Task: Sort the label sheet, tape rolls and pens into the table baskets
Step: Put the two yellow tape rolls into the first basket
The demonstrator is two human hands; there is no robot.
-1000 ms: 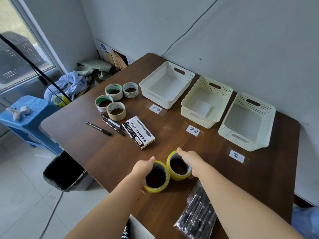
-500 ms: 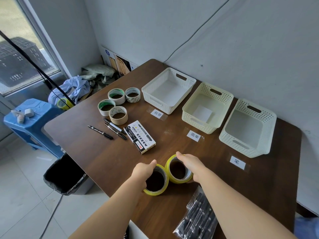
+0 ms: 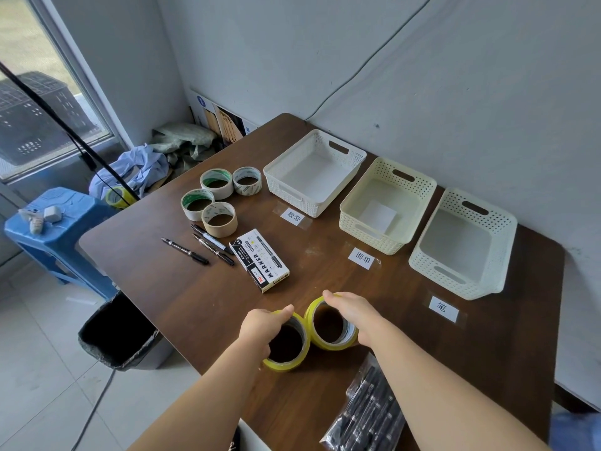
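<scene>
Hands: left hand (image 3: 260, 325) grips near yellow roll (image 3: 286, 365) | right hand (image 3: 354, 310) grips far yellow roll (image 3: 329, 345) (rolls touching)

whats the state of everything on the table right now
left hand, grips left yellow roll
right hand, grips right yellow roll
white basket, empty
middle basket, holds label sheet
right basket, empty
marker box, lying flat
three pens, loose on table
four tape rolls, lying flat

A blue stool (image 3: 61, 219) stands near a black-lined bin (image 3: 120, 333).
</scene>
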